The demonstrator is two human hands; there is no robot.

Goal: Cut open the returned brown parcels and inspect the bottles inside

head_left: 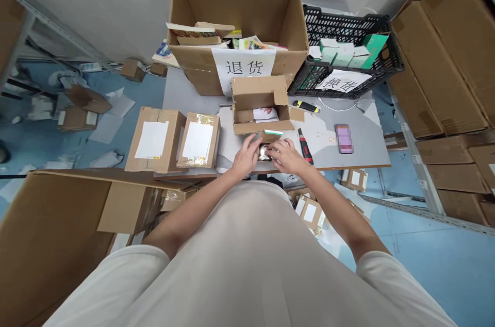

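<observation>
In the head view, the left hand (246,156) and right hand (286,156) meet at the near edge of the tabletop (363,131), around a small open box (270,137) with its flap raised. The box sits close to the body, probably so that both hands can reach it easily. A shiny round item (263,152) shows inside it, between the hands. The left fingers are bent at the box's left side, seemingly to steady it; the right fingers are curled over the item's right side. Whether either hand is closed in a grip, I cannot tell.

Just beyond stands an open carton (257,88) holding printed paper, its mouth towards the person, likely for easy access. A red-and-black cutter (305,146) lies just right of the right hand, near the near edge, apparently within quick reach. Two labelled parcels, a larger one (154,140) and a smaller one (198,140), stand at the near left corner, out of the hands' way. A large carton (193,66) and a black crate (350,84), each bearing a sign, line the far edge, presumably for sorting.
</observation>
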